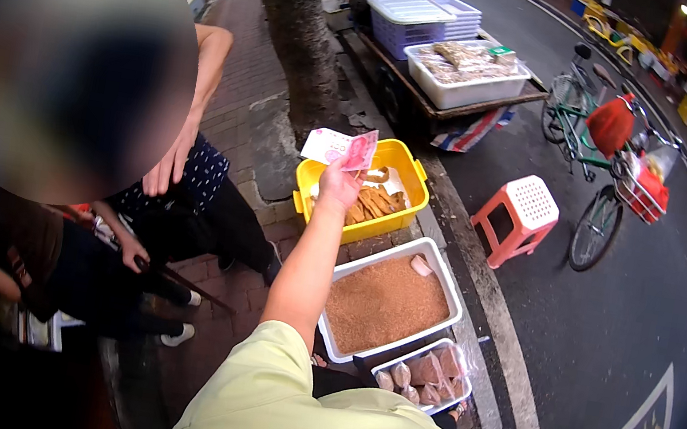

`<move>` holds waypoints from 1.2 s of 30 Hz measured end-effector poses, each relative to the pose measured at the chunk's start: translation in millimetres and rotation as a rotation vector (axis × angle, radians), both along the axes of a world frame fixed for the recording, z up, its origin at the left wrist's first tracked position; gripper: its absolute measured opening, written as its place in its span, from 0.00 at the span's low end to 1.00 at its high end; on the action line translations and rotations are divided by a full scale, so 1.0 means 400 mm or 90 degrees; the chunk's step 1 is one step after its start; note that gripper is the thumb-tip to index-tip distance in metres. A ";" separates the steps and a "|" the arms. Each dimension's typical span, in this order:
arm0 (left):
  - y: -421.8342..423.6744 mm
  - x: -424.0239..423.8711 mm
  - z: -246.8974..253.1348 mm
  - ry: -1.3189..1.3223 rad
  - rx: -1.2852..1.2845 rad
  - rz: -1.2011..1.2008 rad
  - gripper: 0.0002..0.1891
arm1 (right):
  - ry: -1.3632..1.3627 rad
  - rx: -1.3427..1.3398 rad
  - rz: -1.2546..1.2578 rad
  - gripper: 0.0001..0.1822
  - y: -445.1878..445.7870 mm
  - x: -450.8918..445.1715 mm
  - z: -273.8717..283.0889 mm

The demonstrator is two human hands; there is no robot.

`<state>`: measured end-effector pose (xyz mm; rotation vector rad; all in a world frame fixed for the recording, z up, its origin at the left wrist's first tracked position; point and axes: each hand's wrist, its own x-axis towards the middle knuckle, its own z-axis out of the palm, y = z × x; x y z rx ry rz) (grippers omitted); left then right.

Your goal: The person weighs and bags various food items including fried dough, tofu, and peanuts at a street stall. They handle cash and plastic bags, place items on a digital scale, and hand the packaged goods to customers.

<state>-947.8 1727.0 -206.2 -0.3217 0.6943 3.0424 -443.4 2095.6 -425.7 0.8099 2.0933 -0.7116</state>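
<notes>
My left hand (340, 187) reaches forward with pink paper money (360, 150) held at the fingertips; whether it is one folded note or two, I cannot tell. Below the hand stands a yellow plastic tub (415, 189) with brownish dried pieces (375, 205) in it. Nearer my body is a white plastic tray (450, 285) full of brown granular food (383, 305), a small pale scoop (421, 265) lying on top. A smaller white tray (384, 364) at my feet holds several tied clear bags (427, 369) of brown contents. My right hand is out of view.
People (167, 180) stand close on the left, one hand gripping a cane (197, 289). A tree trunk (298, 32) rises beyond the tub. Right of the kerb (492, 299) are a pink-and-white stool (523, 209), a green bicycle (588, 135) and a loaded cart (461, 108).
</notes>
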 end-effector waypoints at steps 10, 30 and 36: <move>0.299 0.393 0.161 -0.057 -0.140 0.201 0.15 | 0.005 -0.020 0.285 0.16 0.686 -0.197 -0.021; 0.503 0.919 0.125 -0.163 -0.151 0.227 0.15 | -0.130 0.041 0.720 0.18 0.920 -0.190 -0.015; 0.558 0.961 0.083 -0.137 -0.167 0.339 0.16 | -0.152 0.122 0.778 0.20 1.014 -0.522 -0.134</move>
